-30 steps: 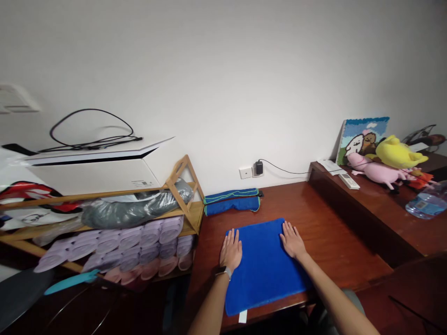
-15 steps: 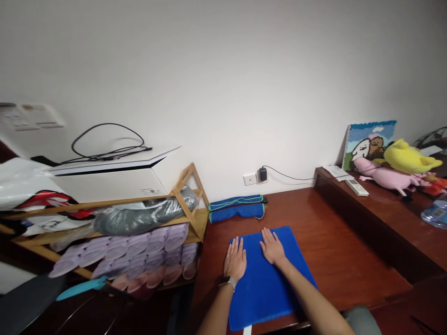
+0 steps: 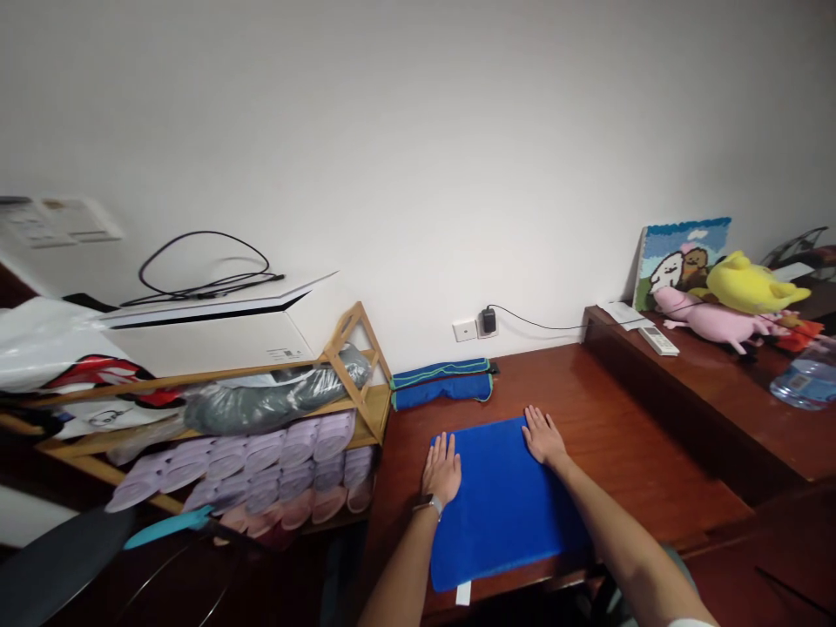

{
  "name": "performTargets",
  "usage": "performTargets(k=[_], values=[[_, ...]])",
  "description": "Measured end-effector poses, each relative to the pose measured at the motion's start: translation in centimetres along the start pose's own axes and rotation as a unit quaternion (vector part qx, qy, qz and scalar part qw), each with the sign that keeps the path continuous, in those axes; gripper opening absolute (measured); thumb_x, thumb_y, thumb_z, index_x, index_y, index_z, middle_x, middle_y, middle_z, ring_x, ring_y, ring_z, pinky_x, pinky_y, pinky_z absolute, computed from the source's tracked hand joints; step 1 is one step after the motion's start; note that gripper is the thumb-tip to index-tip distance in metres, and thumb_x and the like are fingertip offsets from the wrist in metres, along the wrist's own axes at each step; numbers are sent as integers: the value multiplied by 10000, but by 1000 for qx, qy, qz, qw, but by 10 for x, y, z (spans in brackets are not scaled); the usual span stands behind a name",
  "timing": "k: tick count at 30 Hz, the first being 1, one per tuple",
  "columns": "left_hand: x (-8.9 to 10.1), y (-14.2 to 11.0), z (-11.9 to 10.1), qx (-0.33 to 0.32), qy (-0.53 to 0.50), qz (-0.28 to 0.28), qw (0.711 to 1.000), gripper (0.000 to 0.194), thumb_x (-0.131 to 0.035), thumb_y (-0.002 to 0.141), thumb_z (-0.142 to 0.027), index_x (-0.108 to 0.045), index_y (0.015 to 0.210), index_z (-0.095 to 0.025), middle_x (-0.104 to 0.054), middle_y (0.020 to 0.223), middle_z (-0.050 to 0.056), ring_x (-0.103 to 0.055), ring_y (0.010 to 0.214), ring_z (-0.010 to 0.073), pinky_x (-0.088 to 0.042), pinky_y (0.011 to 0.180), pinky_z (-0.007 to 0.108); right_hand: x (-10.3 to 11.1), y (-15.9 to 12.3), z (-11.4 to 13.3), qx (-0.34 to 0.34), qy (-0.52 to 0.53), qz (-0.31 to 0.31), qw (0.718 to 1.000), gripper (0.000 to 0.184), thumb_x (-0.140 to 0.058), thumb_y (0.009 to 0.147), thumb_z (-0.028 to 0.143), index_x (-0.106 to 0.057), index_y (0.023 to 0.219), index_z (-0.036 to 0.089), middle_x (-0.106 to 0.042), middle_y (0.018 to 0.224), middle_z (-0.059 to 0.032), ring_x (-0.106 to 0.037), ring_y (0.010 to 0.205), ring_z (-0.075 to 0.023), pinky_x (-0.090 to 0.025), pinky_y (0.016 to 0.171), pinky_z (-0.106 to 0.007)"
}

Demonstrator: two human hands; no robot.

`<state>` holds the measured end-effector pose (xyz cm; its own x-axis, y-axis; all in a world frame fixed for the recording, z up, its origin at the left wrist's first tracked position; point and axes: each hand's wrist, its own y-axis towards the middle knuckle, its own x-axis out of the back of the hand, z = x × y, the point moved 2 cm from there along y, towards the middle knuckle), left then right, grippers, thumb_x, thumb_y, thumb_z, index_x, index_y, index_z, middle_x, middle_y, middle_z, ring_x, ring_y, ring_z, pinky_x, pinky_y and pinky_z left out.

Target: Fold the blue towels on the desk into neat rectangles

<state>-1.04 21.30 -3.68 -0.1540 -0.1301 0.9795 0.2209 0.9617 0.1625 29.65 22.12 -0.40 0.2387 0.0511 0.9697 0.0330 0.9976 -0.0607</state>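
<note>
A blue cloth point(image 3: 500, 505) lies spread flat on the reddish-brown wooden desk point(image 3: 620, 435), a white tag point(image 3: 463, 594) sticking out at its near edge. My left hand point(image 3: 442, 470), with a watch on the wrist, rests flat on the cloth's far left corner, fingers out. At the far right corner my right hand point(image 3: 544, 437) is also laid flat, its fingers stretched over the edge. Neither hand grips anything. Behind the cloth, against the wall, is a folded dark blue fabric piece point(image 3: 444, 386) with green trim.
On the left stands a wooden rack point(image 3: 375, 409) with lilac and pink slippers point(image 3: 280, 448), a white box point(image 3: 215, 340) and a cable on top. The raised ledge at right holds a remote point(image 3: 658, 341), plush toys point(image 3: 711, 324), a picture point(image 3: 683, 261) and a plastic bottle point(image 3: 806, 383).
My right hand has slid rightward across the cloth, from its upper middle to the far right corner. My left hand stays at the left corner. The view has shifted slightly.
</note>
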Motion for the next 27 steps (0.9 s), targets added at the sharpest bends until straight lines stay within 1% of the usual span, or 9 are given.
performTargets(k=[3,5,7,9,12,16,20,24,27], values=[[14,-4,8,-21,-6,-5,1000,587,-287,1064,-333,-326,1638,-216,-379,1683,104,-314,1570,245,-306,1266,488,10,-33,29,-17,-11,-49,999,661,-217,1046,351,-270,1651,90,-200,1731,-122,-140,1612,-261,-79,1299,-468],[22,-15,24,-20,-8,-51,998,574,-290,1062,-299,-351,1628,-230,-381,1686,84,-305,1574,227,-303,1273,475,5,-68,57,11,-1,-86,996,642,-250,1040,349,-312,1649,155,-192,1737,-78,-117,1615,-277,-65,1302,-496],[26,-29,47,9,-3,-88,996,556,-312,1047,-253,-440,1586,-219,-445,1652,92,-359,1551,238,-323,1266,484,-11,-106,83,37,21,-103,994,619,-269,1043,386,-341,1644,261,-189,1738,-15,-101,1616,-287,-76,1302,-533],[27,-43,70,46,14,-87,995,528,-336,1031,-234,-548,1512,-190,-522,1596,117,-434,1509,259,-358,1247,489,-30,-138,102,42,40,-92,994,604,-279,1045,434,-349,1636,330,-196,1733,16,-111,1613,-302,-99,1296,-576],[27,-58,88,59,33,-68,995,509,-351,1026,-240,-599,1467,-186,-552,1569,119,-477,1481,260,-381,1232,482,-46,-165,110,19,51,-54,997,617,-300,1039,522,-346,1631,356,-207,1727,7,-134,1605,-340,-103,1280,-639],[30,-61,87,56,38,-81,994,510,-373,1020,-256,-585,1480,-196,-552,1568,112,-493,1469,255,-371,1236,488,-43,-171,97,12,42,-28,999,640,-312,1027,600,-291,1635,402,-191,1728,31,-132,1606,-329,-88,1278,-643],[30,-60,84,55,27,-79,995,516,-365,1023,-257,-579,1484,-165,-528,1585,123,-481,1478,256,-354,1246,476,-37,-168,69,4,12,-28,1000,617,-290,1039,597,-273,1631,425,-213,1727,50,-139,1609,-303,-73,1278,-630],[30,-62,84,56,22,-82,995,511,-375,1023,-254,-578,1484,-166,-516,1594,120,-471,1485,254,-349,1248,471,-33,-160,23,-30,-23,-36,999,617,-308,1037,581,-267,1633,425,-229,1727,51,-149,1609,-287,-72,1282,-607],[30,-62,84,53,21,-84,995,509,-382,1022,-252,-581,1480,-154,-520,1589,131,-476,1481,260,-354,1244,471,-22,-147,-18,-51,-38,-24,998,618,-299,1039,576,-261,1636,421,-226,1729,56,-146,1610,-281,-82,1285,-594]])
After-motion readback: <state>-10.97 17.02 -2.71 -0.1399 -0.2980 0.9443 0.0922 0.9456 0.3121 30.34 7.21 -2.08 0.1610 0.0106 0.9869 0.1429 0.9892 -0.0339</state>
